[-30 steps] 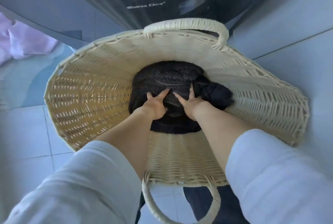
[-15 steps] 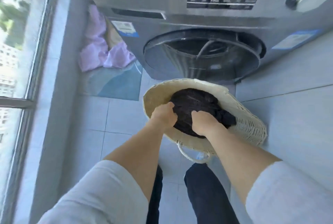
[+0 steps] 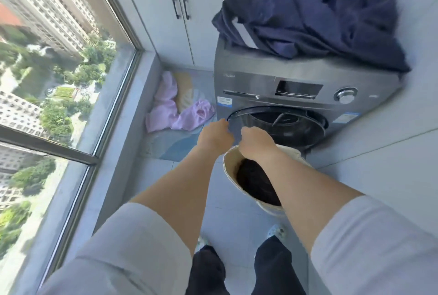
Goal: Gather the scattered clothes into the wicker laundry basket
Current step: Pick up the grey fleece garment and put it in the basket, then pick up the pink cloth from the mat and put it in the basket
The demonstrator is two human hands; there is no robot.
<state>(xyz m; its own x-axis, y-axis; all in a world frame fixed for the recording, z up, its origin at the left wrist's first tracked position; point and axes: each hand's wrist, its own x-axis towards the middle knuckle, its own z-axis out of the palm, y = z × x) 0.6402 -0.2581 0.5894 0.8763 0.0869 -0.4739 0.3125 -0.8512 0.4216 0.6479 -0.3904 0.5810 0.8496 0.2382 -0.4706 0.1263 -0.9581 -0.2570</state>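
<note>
The wicker laundry basket (image 3: 244, 190) stands on the tiled floor (image 3: 151, 176) right in front of the washing machine (image 3: 296, 86), just below its round door (image 3: 279, 124). A dark garment (image 3: 256, 183) fills the inside of the basket.

Both hands are raised above the basket, close together, in front of the door's left edge. The left hand (image 3: 214, 137) has its fingers curled loosely and nothing can be seen in it. The right hand (image 3: 257, 141) hangs just above the basket's far rim, fingers bent downward; whether it has hold of anything cannot be told from this angle.

A navy garment (image 3: 320, 24) lies crumpled on the top of the washing machine, spilling toward its right edge. A lilac garment (image 3: 175, 109) lies on the floor mat (image 3: 177, 143) in the corner between the machine's left side and the window sill (image 3: 123, 109). Behind it stands a pale cabinet (image 3: 170, 14) with two dark handles.
</note>
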